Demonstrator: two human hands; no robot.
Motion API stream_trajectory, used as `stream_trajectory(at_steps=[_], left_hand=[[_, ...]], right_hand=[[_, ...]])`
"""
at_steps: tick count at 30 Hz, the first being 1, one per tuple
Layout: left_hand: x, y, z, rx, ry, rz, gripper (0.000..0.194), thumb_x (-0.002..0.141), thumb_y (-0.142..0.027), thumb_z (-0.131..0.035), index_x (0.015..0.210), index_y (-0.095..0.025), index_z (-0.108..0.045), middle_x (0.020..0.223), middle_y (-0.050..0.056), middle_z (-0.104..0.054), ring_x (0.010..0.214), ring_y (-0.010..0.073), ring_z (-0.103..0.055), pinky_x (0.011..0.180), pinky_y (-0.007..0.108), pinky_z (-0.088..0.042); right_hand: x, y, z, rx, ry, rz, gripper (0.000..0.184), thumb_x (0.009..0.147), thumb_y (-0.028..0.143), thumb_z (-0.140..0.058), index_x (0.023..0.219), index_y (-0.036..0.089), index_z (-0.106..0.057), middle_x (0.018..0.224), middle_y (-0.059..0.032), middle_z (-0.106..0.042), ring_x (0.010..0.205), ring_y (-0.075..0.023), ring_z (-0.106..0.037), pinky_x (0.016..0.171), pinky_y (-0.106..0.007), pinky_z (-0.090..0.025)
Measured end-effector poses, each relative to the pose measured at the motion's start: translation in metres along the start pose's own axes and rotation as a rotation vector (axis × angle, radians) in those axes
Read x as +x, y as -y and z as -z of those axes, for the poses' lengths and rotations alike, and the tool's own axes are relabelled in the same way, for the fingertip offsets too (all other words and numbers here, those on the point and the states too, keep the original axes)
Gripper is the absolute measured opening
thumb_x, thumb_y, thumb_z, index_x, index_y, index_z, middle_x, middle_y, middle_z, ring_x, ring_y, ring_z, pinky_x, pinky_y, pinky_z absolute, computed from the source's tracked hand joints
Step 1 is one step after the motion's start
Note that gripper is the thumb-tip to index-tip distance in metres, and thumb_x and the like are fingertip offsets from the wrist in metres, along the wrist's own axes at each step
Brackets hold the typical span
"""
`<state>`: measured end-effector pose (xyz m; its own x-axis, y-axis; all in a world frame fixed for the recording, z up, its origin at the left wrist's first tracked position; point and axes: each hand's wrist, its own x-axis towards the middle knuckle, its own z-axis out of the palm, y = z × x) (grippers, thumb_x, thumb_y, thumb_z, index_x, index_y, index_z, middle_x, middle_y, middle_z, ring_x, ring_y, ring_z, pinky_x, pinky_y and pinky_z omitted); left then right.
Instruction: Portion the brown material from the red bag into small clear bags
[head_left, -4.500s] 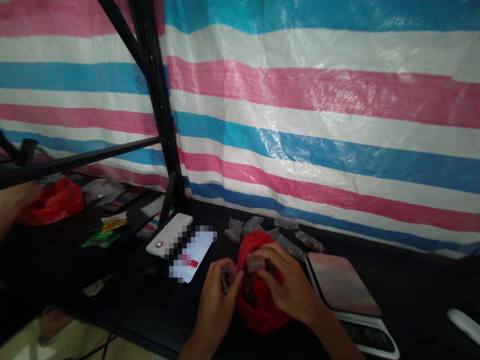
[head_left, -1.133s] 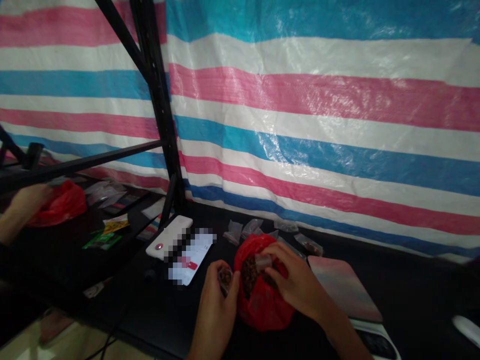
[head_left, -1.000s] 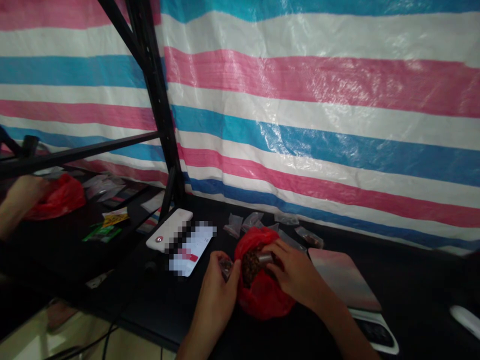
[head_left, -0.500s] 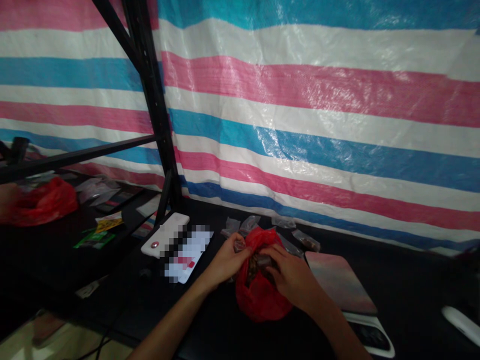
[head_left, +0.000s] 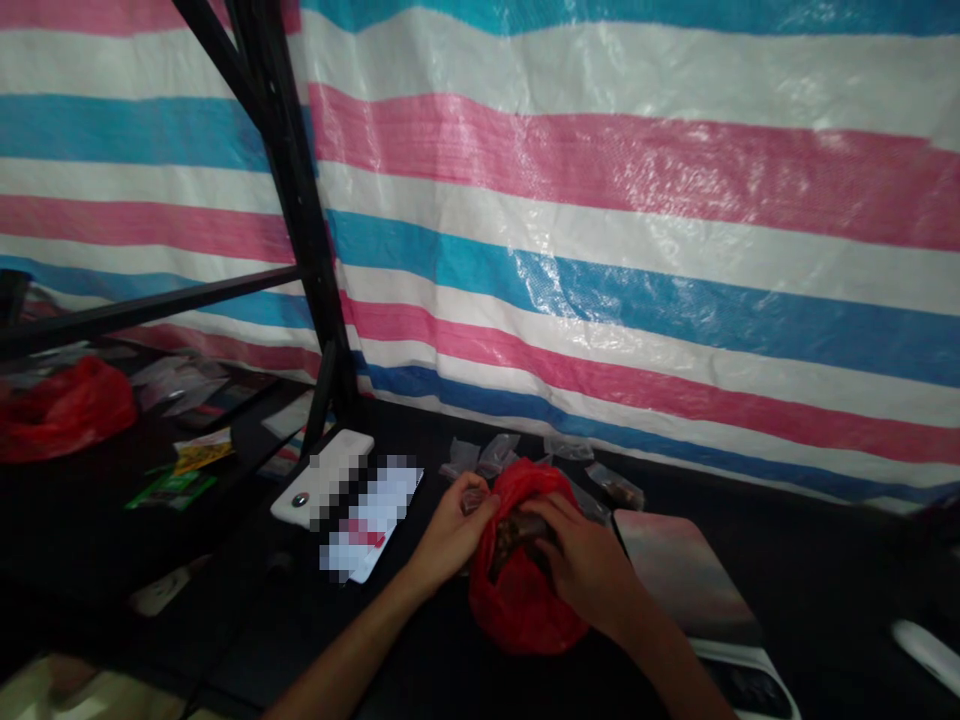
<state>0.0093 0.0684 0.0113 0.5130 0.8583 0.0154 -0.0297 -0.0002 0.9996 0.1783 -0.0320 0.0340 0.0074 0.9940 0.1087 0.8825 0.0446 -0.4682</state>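
A red plastic bag (head_left: 529,605) stands with its mouth open on the black table, brown pellet-like bits (head_left: 508,540) inside. My left hand (head_left: 455,530) is closed at the bag's left rim, with a small clear plastic bag (head_left: 472,499) between thumb and fingers; most of it is hidden. Inside the red bag's mouth, my right hand (head_left: 589,560) grips a small translucent cup (head_left: 531,526), tilted over the bits. Behind the red bag lie several small clear bags (head_left: 497,453), and one more (head_left: 615,485) has brown bits in it.
A kitchen scale (head_left: 686,575) sits right of the red bag. On the left lie a white device (head_left: 337,460) and a phone with a lit screen (head_left: 390,505). Beyond the black metal frame (head_left: 300,200) are another red bag (head_left: 75,405) and green and yellow packets (head_left: 169,487).
My left hand has moved up and inward to the red bag's rim with the small bag. The right hand's cup has gone deeper. A co-worker's hand at far left has left view.
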Motion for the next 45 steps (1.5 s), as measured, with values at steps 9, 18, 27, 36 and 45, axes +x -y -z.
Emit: stream_trajectory(at_steps=[9,18,27,36,45], left_hand=[[-0.002,0.001,0.006,0.299,-0.125,-0.212,0.021,0.094,-0.04,-0.056,0.104,-0.022,-0.051,0.088,-0.001,-0.063,0.082,0.0169,-0.063,0.077,0.029,-0.049],[-0.009,-0.003,0.006,0.458,-0.05,-0.31,0.032,0.09,-0.024,-0.057,0.12,-0.021,-0.049,0.101,0.004,-0.066,0.089,0.0189,-0.066,0.082,0.032,-0.051],[-0.015,-0.011,0.003,0.486,0.04,-0.3,0.03,0.08,-0.021,-0.068,0.109,-0.022,-0.06,0.104,0.006,-0.071,0.093,0.0233,-0.067,0.079,0.031,-0.051],[-0.014,-0.006,0.008,0.429,-0.14,-0.433,0.043,0.084,-0.018,-0.061,0.124,-0.02,-0.046,0.111,0.009,-0.061,0.101,0.022,-0.062,0.091,0.037,-0.051],[-0.019,-0.006,0.014,0.625,0.093,-0.575,0.054,0.081,-0.005,-0.053,0.133,-0.017,-0.044,0.121,0.014,-0.063,0.116,0.0281,-0.06,0.103,0.046,-0.048]], right_hand=[[0.0,-0.002,0.0,0.175,-0.037,-0.071,0.037,0.087,0.014,-0.054,0.12,0.025,-0.063,0.113,-0.006,-0.071,0.103,-0.0248,-0.068,0.092,-0.041,-0.05],[0.002,0.003,0.013,0.603,-0.121,0.007,0.029,0.093,0.028,-0.055,0.122,0.024,-0.061,0.117,-0.0064,-0.07,0.099,-0.0215,-0.069,0.09,-0.037,-0.054],[-0.004,0.019,0.005,0.366,-0.218,0.166,0.028,0.096,0.027,-0.057,0.124,0.028,-0.062,0.127,-0.007,-0.063,0.119,-0.0244,-0.06,0.103,-0.04,-0.049],[-0.002,0.006,0.01,0.087,-0.25,0.154,0.031,0.094,0.022,-0.056,0.123,0.028,-0.062,0.125,-0.0075,-0.062,0.117,-0.026,-0.06,0.101,-0.043,-0.05],[-0.005,0.019,0.011,0.023,-0.212,0.183,0.02,0.09,0.021,-0.061,0.109,0.024,-0.059,0.108,-0.0064,-0.065,0.101,-0.0253,-0.061,0.088,-0.04,-0.048]])
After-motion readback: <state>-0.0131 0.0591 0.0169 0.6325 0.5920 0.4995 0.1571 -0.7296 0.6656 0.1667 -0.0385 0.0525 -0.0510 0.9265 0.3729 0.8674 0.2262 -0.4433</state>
